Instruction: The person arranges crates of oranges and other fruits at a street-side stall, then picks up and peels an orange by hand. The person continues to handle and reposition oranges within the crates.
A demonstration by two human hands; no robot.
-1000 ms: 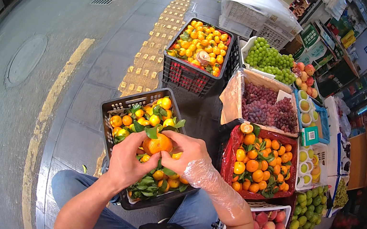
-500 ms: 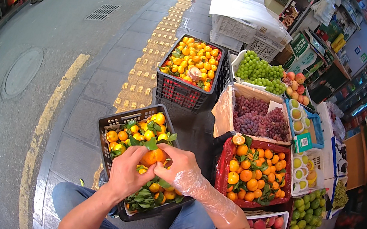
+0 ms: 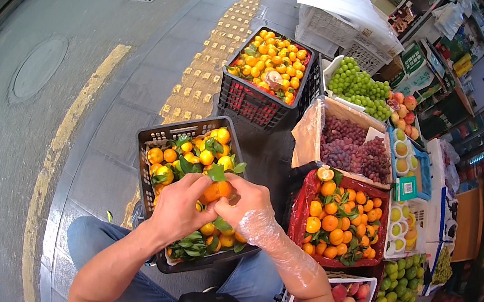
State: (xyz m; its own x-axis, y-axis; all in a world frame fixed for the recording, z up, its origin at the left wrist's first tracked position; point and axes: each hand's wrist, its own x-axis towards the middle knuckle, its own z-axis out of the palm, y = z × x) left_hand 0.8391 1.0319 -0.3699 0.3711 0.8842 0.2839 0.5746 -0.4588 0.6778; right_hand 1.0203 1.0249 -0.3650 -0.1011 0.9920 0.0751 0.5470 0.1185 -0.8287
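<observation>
Both my hands meet over a dark plastic crate (image 3: pixel 151 139) full of small leafy oranges, which rests on my knees. My left hand (image 3: pixel 181 208) and my right hand (image 3: pixel 245 206) together hold one orange (image 3: pixel 216 190) between the fingertips. My right forearm is wrapped in clear plastic film (image 3: pixel 277 246). Green leaves (image 3: pixel 188 244) lie among the fruit below my hands.
A red-lined crate of oranges (image 3: pixel 336 221) stands to my right, a box of red grapes (image 3: pixel 351 147) and green grapes (image 3: pixel 359 84) beyond it. Another black crate of oranges (image 3: pixel 269 66) sits ahead. Peaches (image 3: pixel 348 300), green fruit (image 3: pixel 395 285), the road at left.
My hands with the orange have stayed over the crate, shifting slightly; my head has tilted so the scene sits a little lower in view.
</observation>
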